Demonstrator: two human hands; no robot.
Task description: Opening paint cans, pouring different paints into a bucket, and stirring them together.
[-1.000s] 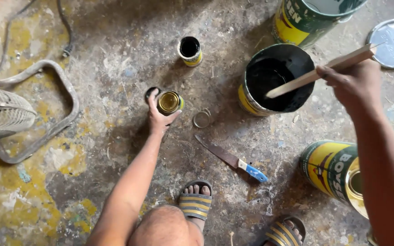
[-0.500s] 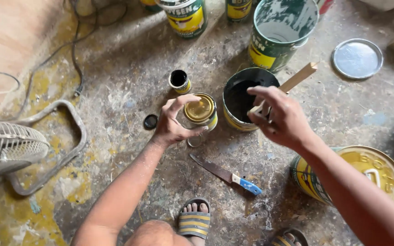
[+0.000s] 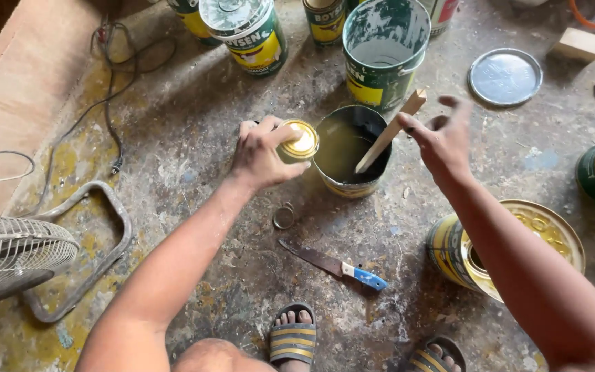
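I record the left hand (image 3: pixel 259 155) with its grip clenched round a small gold-lidded can (image 3: pixel 296 143), held tilted just at the rim of the open paint can (image 3: pixel 349 148) on the floor (image 3: pixel 194 145). The small can's top faces the camera; whether anything is flowing from it, I cannot tell.

The right hand (image 3: pixel 442 138) hovers over the far side of the open can with its fingers (image 3: pixel 457 103) spread — its grip is released, grasping nothing. The wooden stir stick (image 3: pixel 388 134) leans in the dark liquid, its upper end near that hand but seemingly apart from it.

Nearby: a knife with a blue handle (image 3: pixel 332 265) lies on the floor below the open can, and a small round ring or lid (image 3: pixel 284 217) lies between them. A large green pail (image 3: pixel 385 52) stands just behind the open can, a loose flat lid (image 3: pixel 505 76) to its right, and a fan (image 3: pixel 15 255) at the left edge.

In my judgement, good handling here calls for keeping the small can's mouth inside the larger rim and tipping slowly, so nothing runs down the outside (the floor is already heavily spattered). The stick leans unsupported — the right hand would do well to steady it, as a knock from the small can could tip it out.
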